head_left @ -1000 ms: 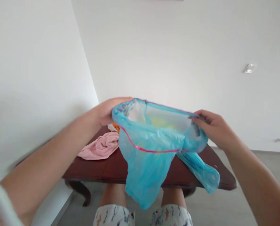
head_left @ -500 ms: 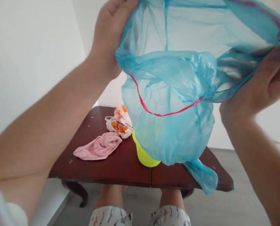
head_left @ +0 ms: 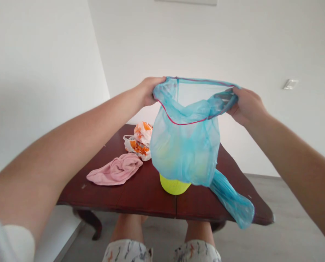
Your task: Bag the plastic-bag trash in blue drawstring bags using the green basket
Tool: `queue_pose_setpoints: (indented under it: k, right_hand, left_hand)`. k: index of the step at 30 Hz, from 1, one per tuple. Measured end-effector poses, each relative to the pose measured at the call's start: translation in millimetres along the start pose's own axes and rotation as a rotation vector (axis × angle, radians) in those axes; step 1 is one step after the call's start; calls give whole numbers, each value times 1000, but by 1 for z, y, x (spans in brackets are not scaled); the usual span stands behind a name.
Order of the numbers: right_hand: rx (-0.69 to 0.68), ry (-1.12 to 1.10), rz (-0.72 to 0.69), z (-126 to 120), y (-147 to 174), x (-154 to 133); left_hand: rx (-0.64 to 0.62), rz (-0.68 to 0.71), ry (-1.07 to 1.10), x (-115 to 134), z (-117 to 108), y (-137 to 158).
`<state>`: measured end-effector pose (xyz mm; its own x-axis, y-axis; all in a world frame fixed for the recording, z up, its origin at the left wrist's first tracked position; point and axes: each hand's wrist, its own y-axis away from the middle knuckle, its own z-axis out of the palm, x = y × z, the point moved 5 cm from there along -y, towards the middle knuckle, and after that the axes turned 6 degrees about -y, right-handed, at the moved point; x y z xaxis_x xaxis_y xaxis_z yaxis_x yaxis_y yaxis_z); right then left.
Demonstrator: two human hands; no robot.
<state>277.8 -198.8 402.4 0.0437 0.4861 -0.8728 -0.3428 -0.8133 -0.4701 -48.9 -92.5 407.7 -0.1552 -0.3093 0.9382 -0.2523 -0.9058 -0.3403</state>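
Note:
A translucent blue garbage bag (head_left: 185,153) with a red drawstring hangs between my two hands, its mouth stretched wide. My left hand (head_left: 150,89) is closed on the left side of the rim. On the opposite side, my right hand (head_left: 246,105) grips the gathered rim, some fingers hidden by the plastic. Behind the bag stands a yellow-green bin (head_left: 175,186) on the table; only its lower part shows plainly, the rest blurred through the film. To the right lies another length of bunched blue plastic (head_left: 234,200), reaching over the table's front edge; whether it joins the bag I cannot tell.
The dark red-brown wooden table (head_left: 148,196) has a seam near its middle. On its left half lie a folded pink cloth (head_left: 115,170) and a crumpled white-and-orange plastic bag (head_left: 140,142). White walls rise behind and to the left; a switch (head_left: 290,84) is on the back wall.
Both hands have moved forward, lower and away from me, carrying the blue bag over the bin. Its opening is now lower and farther off. The cloth and the white-and-orange bag stay put.

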Motion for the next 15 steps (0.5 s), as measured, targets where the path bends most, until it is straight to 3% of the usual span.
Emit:
queue_pose_setpoints:
  k: [3, 7, 15]
  right_hand:
    - [50, -171, 77, 6, -2, -15]
    - [68, -189, 92, 11, 9, -19]
    - [82, -145, 259, -18, 53, 18]
  left_hand:
    - [3, 23, 5, 14, 6, -14]
    - [16, 83, -40, 20, 12, -14]
    - [32, 25, -207, 0, 7, 48]
